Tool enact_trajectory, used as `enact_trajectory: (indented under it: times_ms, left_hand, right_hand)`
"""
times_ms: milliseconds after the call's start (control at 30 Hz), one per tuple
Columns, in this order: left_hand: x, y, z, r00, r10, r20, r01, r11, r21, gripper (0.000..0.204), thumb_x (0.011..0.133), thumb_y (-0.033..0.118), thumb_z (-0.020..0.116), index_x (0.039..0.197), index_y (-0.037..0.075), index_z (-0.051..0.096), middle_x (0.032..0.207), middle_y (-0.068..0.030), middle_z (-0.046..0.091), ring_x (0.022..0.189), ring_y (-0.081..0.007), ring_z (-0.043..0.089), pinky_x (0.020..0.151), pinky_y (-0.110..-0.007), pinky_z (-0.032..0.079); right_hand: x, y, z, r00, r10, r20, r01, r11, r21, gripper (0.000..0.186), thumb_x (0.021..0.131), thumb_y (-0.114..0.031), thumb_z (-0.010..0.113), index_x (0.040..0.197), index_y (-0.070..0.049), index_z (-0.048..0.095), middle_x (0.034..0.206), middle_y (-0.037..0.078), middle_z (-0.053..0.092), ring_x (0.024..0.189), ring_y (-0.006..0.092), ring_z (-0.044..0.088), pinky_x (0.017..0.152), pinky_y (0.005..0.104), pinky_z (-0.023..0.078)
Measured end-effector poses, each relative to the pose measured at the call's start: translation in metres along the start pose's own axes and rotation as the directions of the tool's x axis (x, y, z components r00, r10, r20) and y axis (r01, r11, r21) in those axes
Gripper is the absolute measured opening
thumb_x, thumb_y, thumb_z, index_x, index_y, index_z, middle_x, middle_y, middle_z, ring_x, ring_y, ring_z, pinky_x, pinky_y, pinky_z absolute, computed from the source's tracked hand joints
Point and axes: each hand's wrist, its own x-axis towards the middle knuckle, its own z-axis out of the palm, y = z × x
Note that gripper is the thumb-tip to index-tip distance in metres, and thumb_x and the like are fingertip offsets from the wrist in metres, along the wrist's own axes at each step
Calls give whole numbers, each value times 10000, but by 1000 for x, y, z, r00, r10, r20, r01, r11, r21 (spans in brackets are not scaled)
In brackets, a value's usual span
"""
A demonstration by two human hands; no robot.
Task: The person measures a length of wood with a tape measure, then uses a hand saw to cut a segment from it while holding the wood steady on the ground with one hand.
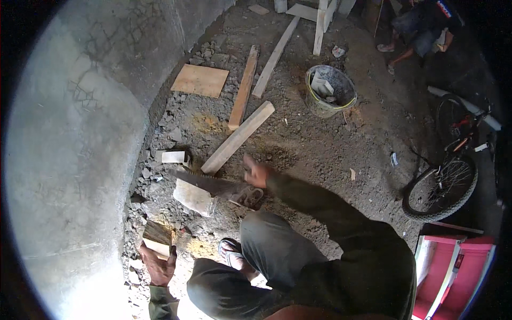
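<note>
My left hand, at the lower left beside the wall, grips a short wood block with a dark top and a pale side. My right hand is slightly blurred, its fingers apart and nothing seen in them. Just below it lies a handsaw, its handle towards me and its toothed blade pointing left. The blade rests against a pale block. Beyond the saw a squared wooden beam lies slantwise on the dirt. A smaller white-faced block sits left of the beam's near end.
Farther off lie a brown timber, a long board and a plywood piece. A bucket holds scraps. A bicycle and a red object with pale bars are at right. Another person sits far right. A concrete wall runs along the left.
</note>
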Motion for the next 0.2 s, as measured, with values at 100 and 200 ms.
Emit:
enact_trajectory:
  times_ms: [100,200]
  left_hand:
    - [23,15,6,998,-48,37,54,977,-205,726,766,319,691,1214,-101,302,1016,-270,514,857,-418,529,734,-459,429]
    - [30,1,10,986,-73,149,102,975,-200,743,779,308,678,1242,-107,270,1030,-289,523,875,-426,549,741,-452,452]
  right_hand:
    - [86,10,-71,889,452,-72,-446,891,84,807,765,-283,605,1425,-55,200,1150,233,558,907,311,585,797,440,474]
    - [120,18,-133,806,591,-10,-591,807,13,779,822,-281,581,1434,-47,159,1123,212,585,745,287,617,697,429,512]
